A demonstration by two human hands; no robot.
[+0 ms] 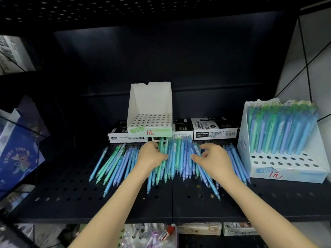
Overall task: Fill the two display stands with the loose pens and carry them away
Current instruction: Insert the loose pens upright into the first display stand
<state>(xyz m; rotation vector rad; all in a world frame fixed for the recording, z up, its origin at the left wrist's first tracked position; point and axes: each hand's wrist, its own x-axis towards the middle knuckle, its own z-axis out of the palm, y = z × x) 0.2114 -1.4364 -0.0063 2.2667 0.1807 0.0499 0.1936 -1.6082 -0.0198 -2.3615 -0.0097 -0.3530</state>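
Observation:
Several loose blue and green pens [114,163] lie spread across the black perforated shelf [71,197]. My left hand [151,156] rests on the pile, its fingers curled around a bunch of pens. My right hand [213,158] lies on the pile's right side, fingers apart and touching pens. An empty white display stand [149,110] with a hole grid stands on black boxes behind the pile. A second display stand [283,169] at the right holds several upright pens in its back rows, and its front holes are bare.
Black permanent-marker boxes [213,129] line the back of the shelf. Blue printed bags [19,154] hang at the left. A white wall [308,59] rises at the right. Below the shelf edge sit more stationery boxes [198,229].

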